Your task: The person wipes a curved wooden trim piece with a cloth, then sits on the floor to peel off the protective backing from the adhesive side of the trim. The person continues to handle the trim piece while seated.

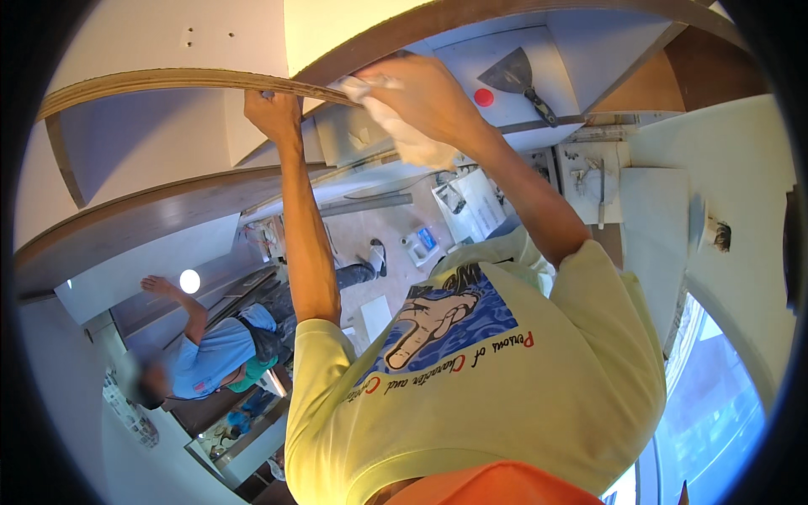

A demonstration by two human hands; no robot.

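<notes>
Pale walls (pixel 732 160) are surrounding a set of white shelves (pixel 147 143), and a bright bluish pane (pixel 715 387) is showing at the lower right. At the top, a white cloth (pixel 412 141) is lying bunched in the right hand (pixel 429 97), by the right end of a curved board edge (pixel 168 79). The right fingers are closing around the cloth, part of it hanging below the palm. Just to its left, the left hand (pixel 276 116) is touching the same board edge; its fingers are curling inward, but I cannot tell whether they are gripping the board or something small. Right of the cloth, a putty knife (pixel 515 77) is lying on a pale shelf surface (pixel 459 63), with a red disc (pixel 484 98) resting near its blade. Farther down, a white box (pixel 471 204) and a small white-and-blue container (pixel 421 246) are sitting on the floor (pixel 362 225). At lower left, a co-worker (pixel 217 358) in a blue shirt is holding one arm out near a round white light (pixel 189 280).
</notes>
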